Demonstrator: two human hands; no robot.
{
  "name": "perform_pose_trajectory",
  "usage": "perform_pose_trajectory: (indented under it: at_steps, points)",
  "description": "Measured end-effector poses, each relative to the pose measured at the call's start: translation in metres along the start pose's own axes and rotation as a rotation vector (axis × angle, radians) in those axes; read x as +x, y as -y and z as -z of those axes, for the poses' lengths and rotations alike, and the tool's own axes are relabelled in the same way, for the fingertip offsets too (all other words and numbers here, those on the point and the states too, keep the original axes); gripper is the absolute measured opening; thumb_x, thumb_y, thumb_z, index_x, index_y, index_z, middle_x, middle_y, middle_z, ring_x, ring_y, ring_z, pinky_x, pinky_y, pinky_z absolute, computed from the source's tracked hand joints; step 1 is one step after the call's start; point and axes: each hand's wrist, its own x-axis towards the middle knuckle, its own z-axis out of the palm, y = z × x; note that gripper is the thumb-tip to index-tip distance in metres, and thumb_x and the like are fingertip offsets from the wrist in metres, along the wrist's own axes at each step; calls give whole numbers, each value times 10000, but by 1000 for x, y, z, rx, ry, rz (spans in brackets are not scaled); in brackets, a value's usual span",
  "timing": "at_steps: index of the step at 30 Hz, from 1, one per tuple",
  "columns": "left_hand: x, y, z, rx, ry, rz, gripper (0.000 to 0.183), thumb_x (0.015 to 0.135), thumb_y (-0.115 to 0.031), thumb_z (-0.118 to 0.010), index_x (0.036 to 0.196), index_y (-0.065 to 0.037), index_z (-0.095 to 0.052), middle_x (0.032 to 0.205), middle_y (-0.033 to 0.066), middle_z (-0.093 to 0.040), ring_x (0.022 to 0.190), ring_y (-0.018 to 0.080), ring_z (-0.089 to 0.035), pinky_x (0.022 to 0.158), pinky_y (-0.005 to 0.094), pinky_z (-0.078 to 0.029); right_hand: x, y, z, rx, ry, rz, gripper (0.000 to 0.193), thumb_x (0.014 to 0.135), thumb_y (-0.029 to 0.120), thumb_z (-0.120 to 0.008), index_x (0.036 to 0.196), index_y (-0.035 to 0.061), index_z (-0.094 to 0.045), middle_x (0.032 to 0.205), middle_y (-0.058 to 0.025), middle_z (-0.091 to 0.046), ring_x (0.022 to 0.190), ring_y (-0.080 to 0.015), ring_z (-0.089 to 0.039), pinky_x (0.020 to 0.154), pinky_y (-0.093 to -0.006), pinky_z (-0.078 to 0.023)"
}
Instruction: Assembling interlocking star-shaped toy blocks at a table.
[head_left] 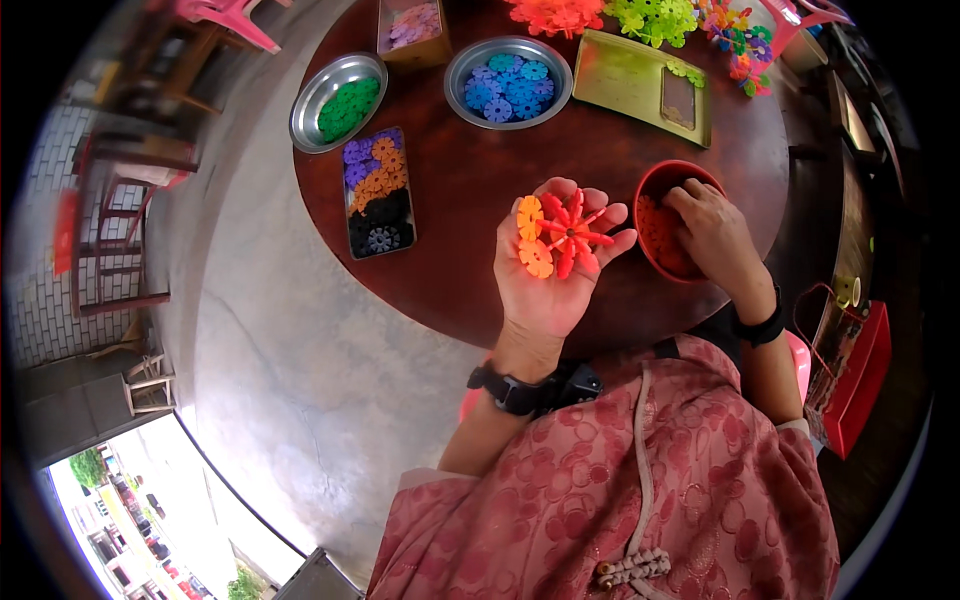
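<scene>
My left hand [548, 285] is palm up over the near part of the table, fingers curled around a cluster of interlocking snowflake discs. Red discs [571, 233] stand joined like a star, and orange discs [531, 238] sit at their left side. To the right, my right hand [712, 228] reaches into a red bowl [640, 185] of orange-red snowflake discs [656, 228]. Its fingers are bent downward, and whatever the fingertips grip is hidden among the discs and the hand.
Metal bowls hold blue discs [508, 84] and green discs [350, 108]. A tray of purple, orange and black discs [379, 192] lies at the left edge of the round table [450, 270]. A yellow-green tray [625, 85], a box [413, 45] and disc clusters [655, 20] stand at the back.
</scene>
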Motion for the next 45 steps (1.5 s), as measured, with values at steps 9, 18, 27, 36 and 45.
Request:
perform_pose_trajectory:
  at_steps: [9,18,27,36,45]
  points:
    - [0,0,2,28,-92,-14,380,909,-392,-447,1070,-66,-556,1112,130,-568,1182,357,-453,998,521,-366,0,1,-2,29,-15,47,237,711,-21,-550,938,45,-540,873,-127,-527,881,-326,-555,753,-403,-452]
    - [1,-1,-1,90,-143,-50,352,893,-377,-477,1066,-83,-566,1156,143,-572,1158,368,-475,978,544,-373,-3,-2,-2,23,-8,69,290,701,-16,-580,983,34,-534,916,-132,-524,893,-328,-555,763,-403,-454]
    - [0,-3,-9,130,-265,-47,392,901,-436,-475,1020,-81,-591,1087,137,-601,1113,354,-515,939,535,-406,0,6,-2,73,-9,68,282,718,4,-582,994,37,-531,932,-133,-536,905,-334,-556,758,-410,-459]
    - [-1,-3,-4,119,-285,-85,363,885,-424,-497,860,-85,-625,918,74,-639,1047,324,-559,920,501,-418,-2,9,9,156,-13,18,133,745,25,-591,865,29,-535,859,-122,-529,806,-337,-552,698,-424,-435]
    - [1,1,-9,103,-397,-138,370,903,-454,-488,871,-106,-613,867,49,-627,905,235,-601,852,477,-470,-5,72,45,493,-212,198,189,695,-23,-670,792,20,-514,738,-96,-529,672,-273,-560,592,-344,-444]
